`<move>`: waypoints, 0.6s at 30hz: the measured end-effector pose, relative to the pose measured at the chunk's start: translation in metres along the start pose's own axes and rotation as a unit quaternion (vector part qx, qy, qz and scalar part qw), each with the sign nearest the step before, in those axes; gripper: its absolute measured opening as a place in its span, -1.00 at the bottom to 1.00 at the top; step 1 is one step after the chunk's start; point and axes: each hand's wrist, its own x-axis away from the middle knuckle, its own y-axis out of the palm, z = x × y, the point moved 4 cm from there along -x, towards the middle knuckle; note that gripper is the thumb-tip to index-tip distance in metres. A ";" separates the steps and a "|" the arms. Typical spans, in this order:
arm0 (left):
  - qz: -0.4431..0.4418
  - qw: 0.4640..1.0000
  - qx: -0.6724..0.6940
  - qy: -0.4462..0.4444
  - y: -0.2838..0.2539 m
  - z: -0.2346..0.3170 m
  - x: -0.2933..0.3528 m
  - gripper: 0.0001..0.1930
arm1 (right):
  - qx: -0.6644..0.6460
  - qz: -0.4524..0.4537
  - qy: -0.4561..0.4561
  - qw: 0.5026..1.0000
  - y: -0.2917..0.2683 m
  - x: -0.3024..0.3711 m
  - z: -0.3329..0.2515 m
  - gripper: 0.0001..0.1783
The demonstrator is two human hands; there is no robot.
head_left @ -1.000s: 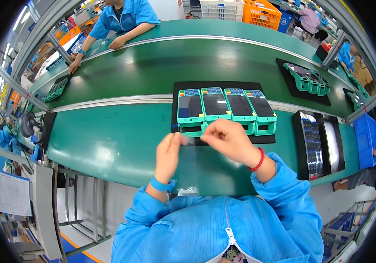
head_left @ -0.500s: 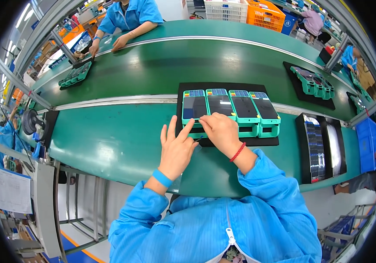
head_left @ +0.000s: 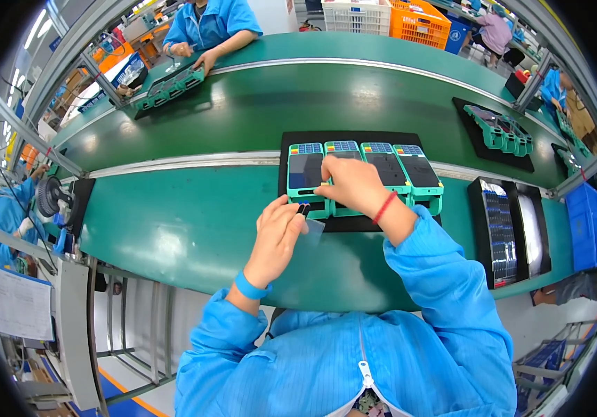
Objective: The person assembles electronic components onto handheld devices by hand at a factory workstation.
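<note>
Several green-cased handheld payment terminals, with keypads and dark screens, lie in a row on a black foam tray in front of me. My left hand is at the near end of the leftmost terminal, its fingers closed on a small black strip. A piece of clear film hangs beside those fingertips. My right hand hovers over the second terminal, partly covering it. Its thumb and forefinger are bent toward the leftmost terminal's lower edge; whatever they pinch is too small to make out.
At right on the green bench stands a black box of dark parts, beside a blue bin. Another tray of terminals sits on the belt. Across it, a person handles more terminals. A small fan stands left.
My left hand has drawn slightly back and its fingers have closed on the strip, with film now showing. My right hand has risen. The person opposite has shifted their terminals rightward.
</note>
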 end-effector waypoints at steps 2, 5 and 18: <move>0.000 0.996 0.079 -0.031 0.002 0.000 0.000 -0.76 | -0.203 -0.048 -0.018 0.978 0.002 0.013 0.002 -0.74; -0.011 0.996 0.086 -0.012 0.007 0.008 -0.001 -0.73 | -0.390 -0.099 -0.042 0.914 -0.011 0.042 -0.009 -0.88; 0.021 0.990 -0.118 0.073 0.036 0.028 -0.009 -0.91 | -0.197 0.326 -0.015 0.925 -0.013 0.074 0.026 -0.93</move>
